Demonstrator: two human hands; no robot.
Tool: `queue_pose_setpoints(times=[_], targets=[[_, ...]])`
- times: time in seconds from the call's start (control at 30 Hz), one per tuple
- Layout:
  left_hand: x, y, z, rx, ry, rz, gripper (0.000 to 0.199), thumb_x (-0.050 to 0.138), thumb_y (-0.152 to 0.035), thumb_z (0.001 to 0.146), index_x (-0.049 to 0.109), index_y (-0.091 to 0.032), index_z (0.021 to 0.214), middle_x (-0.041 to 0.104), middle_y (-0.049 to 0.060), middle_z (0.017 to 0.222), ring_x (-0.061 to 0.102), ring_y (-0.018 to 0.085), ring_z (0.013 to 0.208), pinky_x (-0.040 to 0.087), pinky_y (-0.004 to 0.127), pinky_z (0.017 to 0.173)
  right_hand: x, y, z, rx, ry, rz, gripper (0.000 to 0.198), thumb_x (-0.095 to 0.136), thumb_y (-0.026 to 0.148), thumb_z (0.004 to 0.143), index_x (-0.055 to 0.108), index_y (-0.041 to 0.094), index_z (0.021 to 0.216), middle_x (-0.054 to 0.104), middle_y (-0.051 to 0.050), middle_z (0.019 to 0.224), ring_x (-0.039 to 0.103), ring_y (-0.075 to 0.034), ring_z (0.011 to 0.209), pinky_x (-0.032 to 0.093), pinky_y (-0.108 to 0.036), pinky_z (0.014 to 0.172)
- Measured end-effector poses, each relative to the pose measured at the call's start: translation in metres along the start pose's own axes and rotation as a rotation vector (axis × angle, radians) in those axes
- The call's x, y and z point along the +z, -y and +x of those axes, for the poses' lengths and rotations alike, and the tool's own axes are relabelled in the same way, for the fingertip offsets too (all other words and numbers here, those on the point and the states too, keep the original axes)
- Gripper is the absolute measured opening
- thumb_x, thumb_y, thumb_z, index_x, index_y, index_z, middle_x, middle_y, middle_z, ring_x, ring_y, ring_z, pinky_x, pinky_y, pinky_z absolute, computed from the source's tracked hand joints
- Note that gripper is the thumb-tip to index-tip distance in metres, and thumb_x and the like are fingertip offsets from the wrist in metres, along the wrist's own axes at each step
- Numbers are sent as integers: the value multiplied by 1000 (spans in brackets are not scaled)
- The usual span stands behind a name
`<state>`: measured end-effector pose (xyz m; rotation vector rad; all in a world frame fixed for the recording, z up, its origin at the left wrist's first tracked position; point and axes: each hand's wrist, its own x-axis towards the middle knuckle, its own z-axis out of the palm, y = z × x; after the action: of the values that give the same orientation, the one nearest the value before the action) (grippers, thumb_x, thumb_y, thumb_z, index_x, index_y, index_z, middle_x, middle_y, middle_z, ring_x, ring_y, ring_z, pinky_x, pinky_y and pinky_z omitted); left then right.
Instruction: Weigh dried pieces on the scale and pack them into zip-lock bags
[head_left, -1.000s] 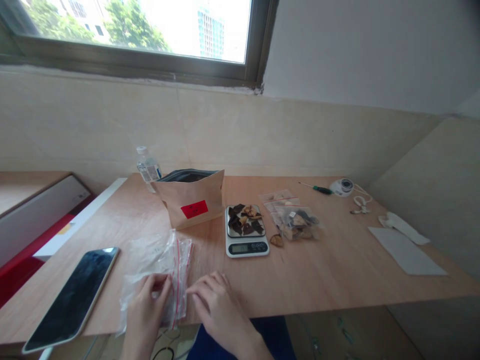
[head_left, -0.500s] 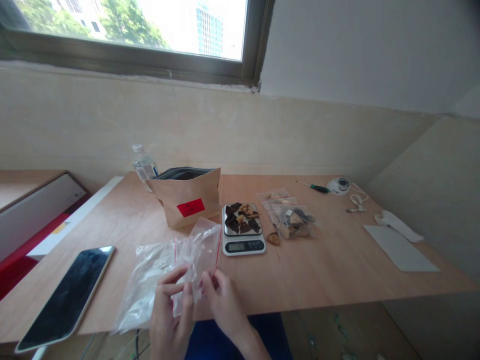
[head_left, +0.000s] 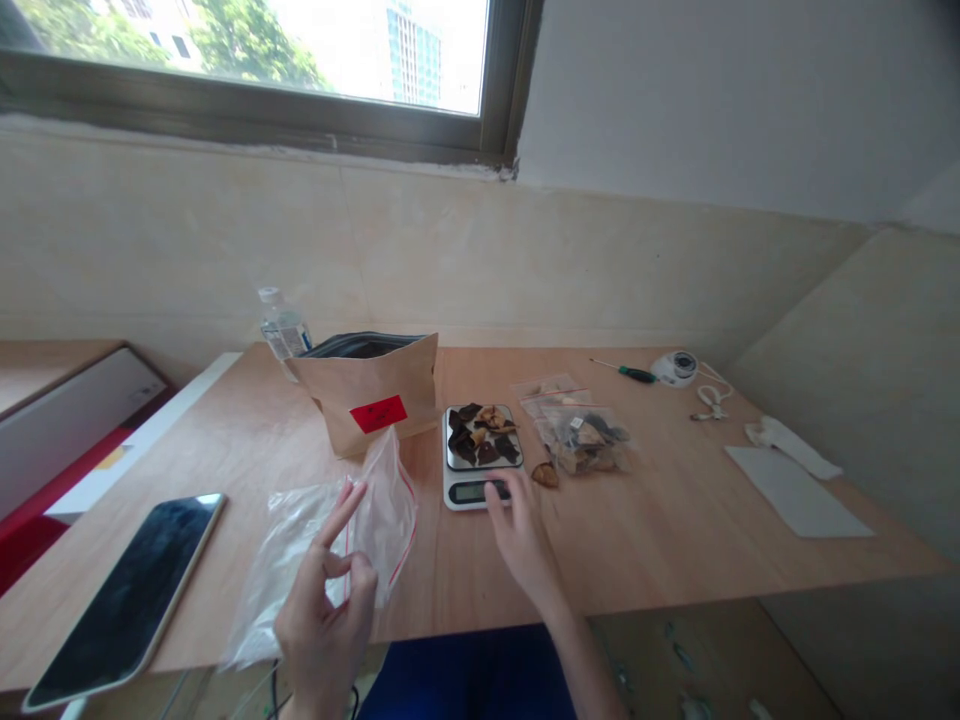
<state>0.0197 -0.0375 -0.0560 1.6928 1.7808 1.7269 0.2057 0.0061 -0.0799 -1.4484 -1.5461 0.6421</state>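
A clear zip bag with a red seal line stands with its mouth spread. My left hand grips its left side, thumb and a bent finger close together and the index finger stretched along it. Over the button panel of a white kitchen scale is my right hand, empty, its fingers apart; whether a fingertip presses a button I cannot tell. Dark and tan dried pieces lie on the scale's plate. Under the left hand and zip bag lies a larger clear plastic bag.
Behind stands an open kraft pouch with a red label, beside a water bottle. Filled zip bags and a loose dried slice lie right of the scale. A phone, screwdriver, small camera and white sheet are further out.
My right hand has let go of the zip bag and moved right to the scale's panel. The zip bag's mouth has spread, and my left hand has shifted slightly left with it.
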Motion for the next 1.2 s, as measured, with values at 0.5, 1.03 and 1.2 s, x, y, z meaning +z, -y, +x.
queue_pose_setpoints(times=[0.5, 1.03, 1.2], targets=[[45, -20, -2, -153, 60, -18, 15, 48, -26, 83, 57, -21, 93, 57, 11, 130, 63, 22, 101, 46, 42, 93, 26, -42, 53, -62, -295, -465, 24, 52, 35, 85, 61, 17, 99, 55, -12, 98, 49, -28, 95, 39, -43, 84], [52, -18, -4, -297, 71, -169, 18, 48, -29, 84, 42, -23, 68, 56, 12, 131, 57, 24, 113, 48, 39, 87, 8, -53, 63, -68, -316, -191, 31, 32, 18, 89, 62, 16, 97, 62, -11, 95, 54, -23, 92, 40, -40, 87], [55, -20, -6, -327, 125, -222, 18, 49, -30, 84, 43, -22, 69, 53, 12, 133, 58, 25, 112, 48, 40, 88, -1, 1, 59, -76, -328, 101, 26, 37, 27, 90, 59, 16, 100, 63, -11, 100, 58, -21, 94, 45, -36, 85]])
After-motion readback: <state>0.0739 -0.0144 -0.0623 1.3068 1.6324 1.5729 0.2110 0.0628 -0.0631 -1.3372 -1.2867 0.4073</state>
